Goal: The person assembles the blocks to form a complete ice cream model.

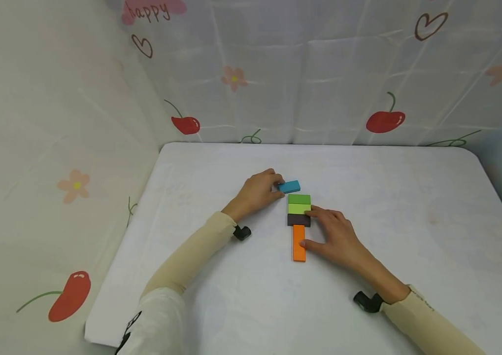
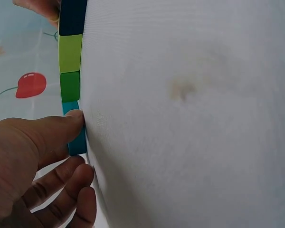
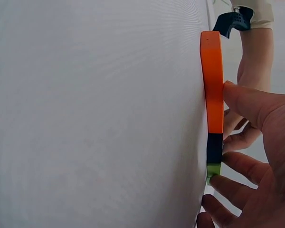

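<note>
Between thumb and fingers, my left hand (image 1: pixel 257 193) pinches a blue block (image 1: pixel 291 186), tilted slightly against the row below it. That row runs toward me: a green block (image 1: pixel 299 199), a lime block (image 1: pixel 296 209) and a dark block (image 1: pixel 298 220), all lying crosswise, then a long orange block (image 1: pixel 298 244) lying lengthwise. At the row's right side, my right hand (image 1: pixel 339 236) rests its thumb on the orange block and its fingertips by the dark and lime blocks. The left wrist view shows the thumb on the blue block (image 2: pixel 77 145), close to the green block's end.
A white table (image 1: pixel 410 207) with rounded corners lies under the blocks. Behind it and to the left hang pale sheets (image 1: pixel 304 74) printed with cherries, flowers and hearts. Each wrist wears a small black camera (image 1: pixel 368 301).
</note>
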{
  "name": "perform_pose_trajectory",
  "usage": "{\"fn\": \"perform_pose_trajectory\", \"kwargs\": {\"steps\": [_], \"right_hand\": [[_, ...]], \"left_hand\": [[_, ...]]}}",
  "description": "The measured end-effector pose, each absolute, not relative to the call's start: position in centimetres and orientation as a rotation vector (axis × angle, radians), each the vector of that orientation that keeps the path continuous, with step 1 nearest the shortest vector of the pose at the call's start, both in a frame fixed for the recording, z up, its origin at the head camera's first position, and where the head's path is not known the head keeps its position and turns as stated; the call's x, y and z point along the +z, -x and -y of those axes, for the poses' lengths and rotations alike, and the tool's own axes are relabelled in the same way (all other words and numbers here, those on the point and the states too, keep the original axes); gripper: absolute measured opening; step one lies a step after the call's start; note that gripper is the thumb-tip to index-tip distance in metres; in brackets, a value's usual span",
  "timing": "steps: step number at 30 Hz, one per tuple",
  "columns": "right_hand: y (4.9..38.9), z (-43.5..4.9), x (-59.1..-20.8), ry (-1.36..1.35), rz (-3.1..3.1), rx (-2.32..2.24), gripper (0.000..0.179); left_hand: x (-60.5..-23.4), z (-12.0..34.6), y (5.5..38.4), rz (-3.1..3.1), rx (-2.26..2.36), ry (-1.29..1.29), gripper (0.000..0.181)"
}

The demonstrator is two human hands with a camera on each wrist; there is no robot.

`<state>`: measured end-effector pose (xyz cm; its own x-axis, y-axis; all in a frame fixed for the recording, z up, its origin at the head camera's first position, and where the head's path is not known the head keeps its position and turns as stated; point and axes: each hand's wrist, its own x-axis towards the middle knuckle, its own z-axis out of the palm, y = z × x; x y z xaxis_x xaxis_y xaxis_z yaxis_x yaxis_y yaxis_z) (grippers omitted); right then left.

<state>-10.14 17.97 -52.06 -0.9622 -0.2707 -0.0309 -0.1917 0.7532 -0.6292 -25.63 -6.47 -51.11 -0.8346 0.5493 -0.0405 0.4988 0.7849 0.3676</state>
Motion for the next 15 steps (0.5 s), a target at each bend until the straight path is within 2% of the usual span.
{"fn": "perform_pose_trajectory", "kwargs": {"steps": [15], "right_hand": [[10.15, -17.89, -52.24, 0.377, -2.824, -1.027, 0.078]], "left_hand": [[-51.48, 5.51, 25.93, -2.76, 0.524, -0.915, 0.04]]}}
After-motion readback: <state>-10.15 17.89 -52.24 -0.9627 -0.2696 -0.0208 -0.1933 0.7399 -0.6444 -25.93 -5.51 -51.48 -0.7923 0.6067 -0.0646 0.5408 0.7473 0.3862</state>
